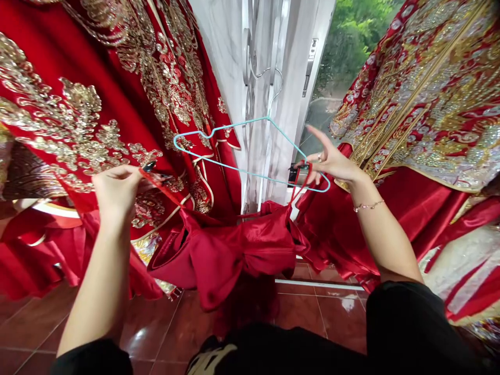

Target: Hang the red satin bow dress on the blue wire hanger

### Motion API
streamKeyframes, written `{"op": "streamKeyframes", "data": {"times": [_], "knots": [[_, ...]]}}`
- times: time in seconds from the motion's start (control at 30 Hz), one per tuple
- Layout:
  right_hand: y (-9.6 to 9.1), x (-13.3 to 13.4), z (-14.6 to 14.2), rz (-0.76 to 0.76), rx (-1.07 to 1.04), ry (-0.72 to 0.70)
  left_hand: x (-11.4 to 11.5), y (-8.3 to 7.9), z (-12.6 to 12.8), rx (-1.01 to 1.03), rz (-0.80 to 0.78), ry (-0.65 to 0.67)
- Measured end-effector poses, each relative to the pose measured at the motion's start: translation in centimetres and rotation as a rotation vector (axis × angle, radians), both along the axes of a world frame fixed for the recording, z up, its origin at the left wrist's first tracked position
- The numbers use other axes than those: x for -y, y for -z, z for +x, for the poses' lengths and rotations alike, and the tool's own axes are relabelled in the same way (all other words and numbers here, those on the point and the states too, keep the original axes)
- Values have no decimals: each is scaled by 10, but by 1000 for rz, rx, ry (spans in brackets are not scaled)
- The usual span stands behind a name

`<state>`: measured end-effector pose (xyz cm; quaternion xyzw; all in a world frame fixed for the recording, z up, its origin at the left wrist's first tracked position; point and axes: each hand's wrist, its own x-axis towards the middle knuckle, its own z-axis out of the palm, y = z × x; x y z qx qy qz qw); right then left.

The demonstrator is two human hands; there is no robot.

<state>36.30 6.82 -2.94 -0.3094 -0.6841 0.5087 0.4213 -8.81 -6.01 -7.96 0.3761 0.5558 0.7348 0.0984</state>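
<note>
A red satin dress hangs by two thin straps between my hands. My left hand pinches the left strap, fingers closed on it. My right hand holds the right strap at the right end of a light blue wire hanger, with the index finger stretched up. The hanger's hook hangs on a white window grille. The left end of the hanger is bare.
Red garments with heavy gold embroidery hang at the left and right. A white curtain and a window with green trees stand behind. The floor is glossy red-brown tile.
</note>
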Motion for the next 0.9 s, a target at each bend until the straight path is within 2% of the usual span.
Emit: {"op": "streamKeyframes", "data": {"times": [0.07, 0.13, 0.27, 0.37, 0.57, 0.9], "knots": [[-4, 15, -1, -8, 160, -54, -5, 2, 0, -21, -30, 18], [-5, 26, -1, 87, 324, -52, -8, 4, 1, -36, -48, 26], [0, 29, 0, 425, 482, 222, -18, 3, 0, -63, -21, 59], [3, 22, 4, 558, 469, 383, -29, -8, 3, -72, 11, 114], [-3, 12, 18, 572, 444, 468, -53, -32, 21, -131, 55, 184], [-8, -1, 23, 551, 474, 425, -69, -41, 46, -156, 102, 229]]}}
